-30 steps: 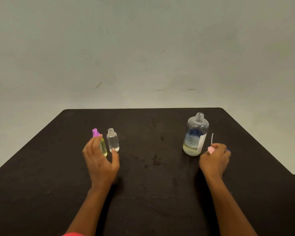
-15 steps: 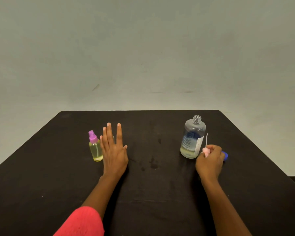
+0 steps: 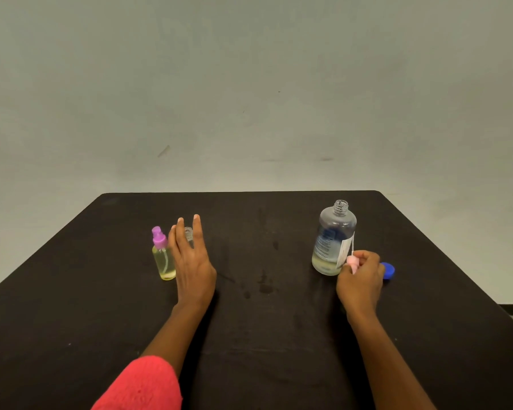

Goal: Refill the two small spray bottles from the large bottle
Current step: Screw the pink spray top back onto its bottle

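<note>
Large bottle (image 3: 332, 241) stands just beside the right hand (image 3: 360, 279) pinching a pink sprayer (image 3: 352, 261).

Tbl (image 3: 264, 335) — sprayer (image 3: 163, 258), sm btl (image 3: 188, 234), lg btl (image 3: 332, 241), blue cap (image 3: 388, 270).

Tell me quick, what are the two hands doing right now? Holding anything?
Left hand: open, fingers straight, holding nothing.
Right hand: closed, pinching the pink spray cap.

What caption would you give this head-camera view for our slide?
Right hand holds pink spray top beside the uncapped large bottle; open left hand partly hides an uncapped small bottle.
</note>
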The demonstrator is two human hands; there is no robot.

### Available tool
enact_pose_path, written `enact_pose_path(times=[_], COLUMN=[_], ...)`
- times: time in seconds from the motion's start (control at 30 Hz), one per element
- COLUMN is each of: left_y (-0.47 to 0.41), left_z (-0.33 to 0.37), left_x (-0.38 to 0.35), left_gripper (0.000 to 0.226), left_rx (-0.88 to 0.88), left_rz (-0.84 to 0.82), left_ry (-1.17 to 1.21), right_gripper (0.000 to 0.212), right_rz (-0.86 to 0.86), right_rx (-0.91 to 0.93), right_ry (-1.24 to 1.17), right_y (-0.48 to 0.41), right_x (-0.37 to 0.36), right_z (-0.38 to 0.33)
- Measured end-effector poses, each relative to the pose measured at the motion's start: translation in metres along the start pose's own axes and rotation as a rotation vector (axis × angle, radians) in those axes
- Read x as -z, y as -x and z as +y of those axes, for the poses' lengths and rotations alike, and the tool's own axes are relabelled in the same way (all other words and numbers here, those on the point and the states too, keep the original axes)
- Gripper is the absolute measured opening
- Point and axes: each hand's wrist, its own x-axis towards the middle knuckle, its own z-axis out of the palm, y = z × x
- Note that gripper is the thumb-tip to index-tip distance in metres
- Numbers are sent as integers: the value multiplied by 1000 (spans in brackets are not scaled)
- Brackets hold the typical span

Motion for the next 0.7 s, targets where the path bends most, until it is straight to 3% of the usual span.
enact_pose_path(times=[0.27,0.43,0.7], left_y=[2,5,10], left_z=[-1,-3,6], left_x=[0,-1,12], left_gripper=[82,81,72], left_rx=[-22,-123,-160], left_rz=[22,25,-3], left_ry=[19,6,182], right_gripper=[33,33,32], right_rz=[-3,16,195], right_rx=[-10,-2,137], right_ry=[-13,-42,-179], right_y=[0,0,6], right_x=[0,1,3], right_z=[-1,-1,-8])
